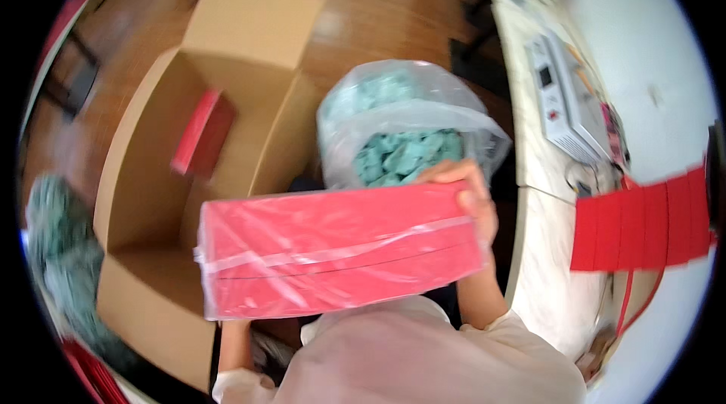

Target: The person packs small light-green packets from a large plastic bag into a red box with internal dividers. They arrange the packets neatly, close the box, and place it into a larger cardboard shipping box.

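A long red package (340,251) in clear plastic wrap lies across the view in front of my chest. My right hand (473,197) grips its far right corner, the thumb bent over the top face. My left forearm (235,341) runs under the package's near left end; the hand itself is hidden beneath it, so its grip does not show. Beyond the package stands an open cardboard box (136,160) with its end flaps folded out. A single red package (204,135) is inside, leaning at an angle near the box's left wall.
Right of the cardboard box is a clear plastic bag (340,149) holding crumpled teal pieces (411,154). More teal material (65,251) in plastic lies at far left. Along the right runs a pale countertop (544,256) with a white machine (567,103). A red slatted piece (641,225) hangs over its edge.
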A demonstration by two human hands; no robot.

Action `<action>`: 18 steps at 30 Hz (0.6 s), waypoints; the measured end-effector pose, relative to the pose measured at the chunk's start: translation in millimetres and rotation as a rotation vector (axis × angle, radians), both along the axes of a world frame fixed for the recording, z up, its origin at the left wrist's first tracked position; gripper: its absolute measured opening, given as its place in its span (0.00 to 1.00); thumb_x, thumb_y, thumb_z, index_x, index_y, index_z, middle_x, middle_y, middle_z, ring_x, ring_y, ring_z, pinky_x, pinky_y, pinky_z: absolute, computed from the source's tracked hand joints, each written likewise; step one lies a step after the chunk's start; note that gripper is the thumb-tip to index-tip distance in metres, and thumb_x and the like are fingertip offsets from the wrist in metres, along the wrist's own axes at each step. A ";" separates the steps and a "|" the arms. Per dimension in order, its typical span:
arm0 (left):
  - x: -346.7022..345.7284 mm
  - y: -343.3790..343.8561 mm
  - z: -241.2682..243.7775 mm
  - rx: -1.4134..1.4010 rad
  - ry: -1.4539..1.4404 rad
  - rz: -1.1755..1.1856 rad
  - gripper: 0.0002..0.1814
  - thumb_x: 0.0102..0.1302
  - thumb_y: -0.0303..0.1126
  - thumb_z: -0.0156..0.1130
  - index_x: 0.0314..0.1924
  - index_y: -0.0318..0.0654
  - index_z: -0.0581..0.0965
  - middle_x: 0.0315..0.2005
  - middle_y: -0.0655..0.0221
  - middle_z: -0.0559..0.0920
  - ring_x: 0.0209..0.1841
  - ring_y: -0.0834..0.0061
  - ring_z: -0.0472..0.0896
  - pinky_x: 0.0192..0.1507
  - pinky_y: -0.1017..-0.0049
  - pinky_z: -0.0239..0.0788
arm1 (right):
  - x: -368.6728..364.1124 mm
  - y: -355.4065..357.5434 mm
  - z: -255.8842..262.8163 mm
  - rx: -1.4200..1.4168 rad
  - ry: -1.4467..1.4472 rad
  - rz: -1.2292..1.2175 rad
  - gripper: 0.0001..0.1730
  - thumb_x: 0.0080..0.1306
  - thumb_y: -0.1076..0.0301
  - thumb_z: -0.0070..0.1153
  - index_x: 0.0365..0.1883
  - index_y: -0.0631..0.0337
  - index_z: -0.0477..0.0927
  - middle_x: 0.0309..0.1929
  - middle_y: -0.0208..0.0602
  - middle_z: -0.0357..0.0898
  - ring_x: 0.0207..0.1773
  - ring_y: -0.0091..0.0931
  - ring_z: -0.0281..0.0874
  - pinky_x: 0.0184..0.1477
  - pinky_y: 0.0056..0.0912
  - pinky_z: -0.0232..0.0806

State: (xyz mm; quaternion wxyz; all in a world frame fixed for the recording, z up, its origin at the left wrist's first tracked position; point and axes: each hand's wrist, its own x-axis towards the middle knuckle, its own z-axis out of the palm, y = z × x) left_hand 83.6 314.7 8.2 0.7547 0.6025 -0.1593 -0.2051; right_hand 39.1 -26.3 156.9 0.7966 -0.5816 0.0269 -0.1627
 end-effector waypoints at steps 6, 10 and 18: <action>34.3 -15.2 -5.9 -0.048 0.059 -0.209 0.51 0.59 0.67 0.53 0.71 0.38 0.51 0.68 0.57 0.59 0.69 0.58 0.60 0.69 0.55 0.49 | -51.4 11.7 -11.7 -0.179 -0.270 -0.170 0.46 0.66 0.41 0.50 0.69 0.62 0.49 0.70 0.59 0.49 0.69 0.41 0.55 0.68 0.45 0.48; 56.6 -56.6 -7.2 -0.136 0.022 -0.285 0.53 0.57 0.68 0.55 0.71 0.38 0.52 0.68 0.57 0.59 0.69 0.58 0.60 0.69 0.54 0.50 | -87.2 8.4 -29.1 -0.424 -0.309 -0.260 0.59 0.59 0.40 0.60 0.73 0.63 0.39 0.76 0.52 0.35 0.77 0.42 0.36 0.73 0.45 0.31; 30.8 -220.5 56.4 -0.514 -0.023 -0.475 0.55 0.54 0.70 0.59 0.69 0.37 0.55 0.67 0.58 0.61 0.67 0.59 0.62 0.67 0.53 0.54 | -191.7 -31.1 31.4 -0.490 -0.155 -0.820 0.61 0.59 0.34 0.56 0.73 0.71 0.42 0.75 0.49 0.41 0.77 0.37 0.39 0.74 0.39 0.35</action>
